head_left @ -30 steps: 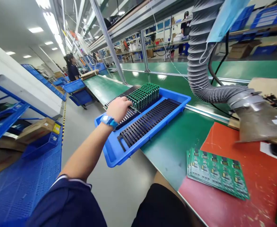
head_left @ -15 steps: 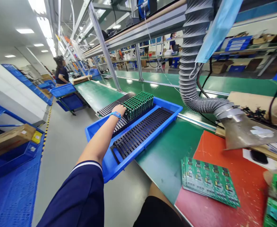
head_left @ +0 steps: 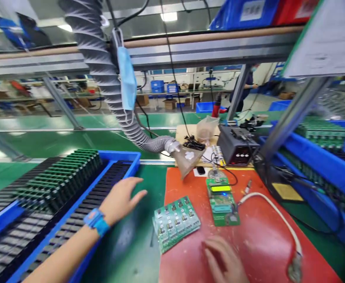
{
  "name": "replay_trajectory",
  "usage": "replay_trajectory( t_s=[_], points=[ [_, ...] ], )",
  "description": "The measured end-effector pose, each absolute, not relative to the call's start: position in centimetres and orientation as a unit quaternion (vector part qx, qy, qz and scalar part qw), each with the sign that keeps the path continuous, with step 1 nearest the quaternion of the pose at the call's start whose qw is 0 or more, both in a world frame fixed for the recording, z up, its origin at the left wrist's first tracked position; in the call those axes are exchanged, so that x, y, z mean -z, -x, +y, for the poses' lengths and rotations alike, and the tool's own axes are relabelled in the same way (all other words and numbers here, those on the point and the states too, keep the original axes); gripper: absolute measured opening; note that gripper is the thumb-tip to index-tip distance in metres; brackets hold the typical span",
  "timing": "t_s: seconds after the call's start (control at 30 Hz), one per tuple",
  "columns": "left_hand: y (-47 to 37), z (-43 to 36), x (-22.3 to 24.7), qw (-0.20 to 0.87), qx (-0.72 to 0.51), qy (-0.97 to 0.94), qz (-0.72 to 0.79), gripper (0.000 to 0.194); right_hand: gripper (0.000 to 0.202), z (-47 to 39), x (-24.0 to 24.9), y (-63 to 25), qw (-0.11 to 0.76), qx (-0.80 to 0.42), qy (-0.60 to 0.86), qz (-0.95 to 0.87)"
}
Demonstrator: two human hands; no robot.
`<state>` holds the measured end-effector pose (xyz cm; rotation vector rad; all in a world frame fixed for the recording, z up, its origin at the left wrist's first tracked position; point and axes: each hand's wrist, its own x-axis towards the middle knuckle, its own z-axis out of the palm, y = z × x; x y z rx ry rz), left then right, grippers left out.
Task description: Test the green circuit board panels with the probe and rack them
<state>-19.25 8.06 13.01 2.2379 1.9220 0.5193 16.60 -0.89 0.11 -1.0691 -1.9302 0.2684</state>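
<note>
My left hand (head_left: 121, 201), with a blue wristband (head_left: 97, 221), hovers over the green bench by the tray's edge. It is empty, thumb and fingers apart. To its right lies a small stack of green circuit boards (head_left: 176, 222) on a red mat (head_left: 187, 267). Low over the mat is my right hand (head_left: 225, 260), slightly blurred, fingers loosely curved and apart, nothing seen in it. Beyond it sits a green test board (head_left: 223, 204) with a lit yellow-green display. At left, a blue tray (head_left: 135, 159) carries black slotted racks (head_left: 95, 196) and a row of upright circuit boards (head_left: 60, 179).
A grey flexible duct (head_left: 104, 74) hangs over the bench with a blue face mask (head_left: 127, 78) on it. A dark box with knobs (head_left: 238, 145) stands behind the mat. A white cable (head_left: 274, 200) curves across it. Blue bins (head_left: 316, 153) with boards stand right.
The view has swung right from the tray to the mat. My left hand has come away from the upright boards, empty, towards the stack. My right hand has come into view.
</note>
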Motion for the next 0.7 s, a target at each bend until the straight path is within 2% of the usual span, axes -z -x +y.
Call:
replay_trajectory(
  t_s=[0.07, 0.17, 0.27, 0.4, 0.57, 0.7],
  points=[
    [14.4, 9.4, -12.2, 0.281, -0.128, -0.737, 0.601, 0.062, 0.026, -1.1, 0.7, -14.6, 0.436, -0.120, 0.402, -0.796],
    [10.2, 11.4, -10.7, 0.400, -0.055, -0.734, 0.547, 0.060, 0.049, -1.3, 1.1, -12.8, 0.362, -0.124, 0.402, -0.832],
    [9.2, 13.1, -9.4, 0.462, -0.001, -0.718, 0.522, 0.062, 0.071, -1.1, 1.3, -12.0, 0.279, -0.117, 0.418, -0.856],
    [9.3, 13.6, -8.7, 0.538, 0.042, -0.665, 0.517, 0.067, 0.075, -0.7, 2.1, -11.2, 0.240, -0.069, 0.420, -0.873],
    [8.3, 12.3, -9.2, 0.630, 0.059, -0.592, 0.499, 0.074, 0.072, -0.6, 2.7, -11.1, 0.265, -0.035, 0.400, -0.876],
    [7.9, 10.1, -10.1, 0.647, 0.014, -0.558, 0.519, 0.072, 0.066, -0.8, 2.6, -12.7, 0.322, -0.073, 0.369, -0.869]
  ],
)
